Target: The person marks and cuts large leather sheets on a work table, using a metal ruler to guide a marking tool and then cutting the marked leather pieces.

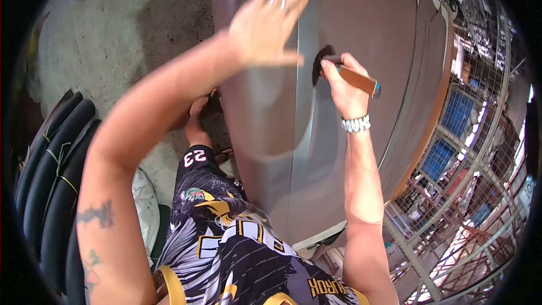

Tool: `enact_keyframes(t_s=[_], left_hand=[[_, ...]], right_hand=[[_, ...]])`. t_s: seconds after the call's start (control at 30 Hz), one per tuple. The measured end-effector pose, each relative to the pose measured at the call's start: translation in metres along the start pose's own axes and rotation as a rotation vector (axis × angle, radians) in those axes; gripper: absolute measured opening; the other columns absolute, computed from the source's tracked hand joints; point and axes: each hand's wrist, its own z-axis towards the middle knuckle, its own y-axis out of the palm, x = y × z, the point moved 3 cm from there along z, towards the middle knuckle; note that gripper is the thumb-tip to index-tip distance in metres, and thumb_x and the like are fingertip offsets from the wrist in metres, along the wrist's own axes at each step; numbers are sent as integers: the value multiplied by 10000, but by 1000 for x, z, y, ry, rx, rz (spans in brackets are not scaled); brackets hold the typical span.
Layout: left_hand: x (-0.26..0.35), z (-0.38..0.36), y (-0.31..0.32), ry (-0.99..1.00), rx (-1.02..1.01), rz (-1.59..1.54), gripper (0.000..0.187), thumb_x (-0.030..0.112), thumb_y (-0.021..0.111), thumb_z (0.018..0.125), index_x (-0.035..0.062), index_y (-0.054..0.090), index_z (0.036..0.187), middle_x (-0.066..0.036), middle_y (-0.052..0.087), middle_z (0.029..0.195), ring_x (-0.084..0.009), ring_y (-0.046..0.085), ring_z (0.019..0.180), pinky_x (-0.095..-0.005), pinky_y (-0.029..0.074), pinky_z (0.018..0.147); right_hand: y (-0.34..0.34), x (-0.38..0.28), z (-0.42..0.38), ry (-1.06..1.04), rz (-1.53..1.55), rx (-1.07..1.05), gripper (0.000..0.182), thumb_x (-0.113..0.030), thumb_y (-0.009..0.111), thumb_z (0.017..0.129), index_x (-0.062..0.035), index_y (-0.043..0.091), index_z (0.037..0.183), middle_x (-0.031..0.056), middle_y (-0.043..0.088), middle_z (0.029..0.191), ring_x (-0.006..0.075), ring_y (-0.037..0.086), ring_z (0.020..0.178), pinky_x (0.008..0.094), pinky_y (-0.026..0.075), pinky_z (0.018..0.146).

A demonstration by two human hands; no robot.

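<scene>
Brush gripped in my right hand, bristles on the panel; left hand open, flat beside it. Risk: smearing wet paint with the left palm.

floor: grey concrete, stained | on it: stacked black tyres, grey-brown panel

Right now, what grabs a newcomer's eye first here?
The left hand, fingers spread flat on a big grey-brown metal panel at centre. Just right of it, the right hand grips a brush with a wooden handle, its dark bristles on the panel. A silver watch circles that wrist.
</scene>
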Motion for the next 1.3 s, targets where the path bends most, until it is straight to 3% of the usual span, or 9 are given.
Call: enact_keyframes(t_s=[0.23,0.3,0.37,0.43,0.83,0.93,1.1,1.23,1.3], left_hand=[[123,-86,20,-90,-123,-23,1257,777,724,712,-76,359,1560,-241,262,1678,-387,182,1585,-575,179,1261],[122,-79,20,-74,-66,80,1258,785,724,701,-83,378,1544,-234,306,1660,-390,230,1568,-593,242,1232],[102,-73,30,-83,-92,185,1263,782,713,726,-105,355,1551,-247,357,1635,-383,281,1550,-607,219,1233],[91,-56,1,-186,-445,217,1303,764,697,772,-140,219,1580,-283,210,1684,-410,155,1585,-559,144,1280],[-21,36,3,-216,-374,262,1538,898,727,607,-111,135,1606,-264,127,1709,-413,95,1595,-549,186,1278],[-6,10,30,-145,-240,213,1334,811,663,774,-125,180,1593,-296,153,1692,-438,91,1590,-536,138,1288],[193,-191,113,143,188,90,1265,792,705,718,-120,372,1530,-261,331,1639,-418,244,1556,-612,202,1237],[366,-351,131,33,-94,-195,1275,749,746,715,-146,347,1530,-326,292,1633,-455,203,1561,-611,151,1254],[387,-374,136,-14,-56,-170,1278,737,765,707,-139,342,1536,-313,285,1642,-442,197,1567,-608,161,1254]], right_hand=[[-8,4,22,-131,-275,21,295,-312,645,865,-22,684,899,194,723,858,445,668,822,497,546,754],[-9,2,42,-166,-365,-90,271,-284,696,868,-19,670,820,83,743,726,168,734,685,347,570,652],[18,11,65,-383,-511,51,278,-294,665,825,-19,696,852,259,718,782,416,734,781,468,588,762],[23,-4,39,-231,-368,132,254,-272,613,858,-29,685,853,237,695,824,423,693,815,486,562,764],[16,97,-257,-5,-151,100,192,-165,720,899,-16,607,855,197,634,733,391,662,678,403,521,613],[9,119,-261,-147,-308,104,222,-211,699,913,-27,599,840,164,595,718,380,611,677,436,502,634],[10,152,-267,-221,-293,104,407,-377,674,931,-10,538,817,164,549,688,301,567,632,436,448,597],[17,171,-292,-110,-203,36,334,-335,669,921,-35,587,800,104,695,720,216,673,656,387,500,617],[27,183,-299,-493,-643,83,212,-246,605,868,-63,697,812,187,676,867,380,683,863,500,540,755]])
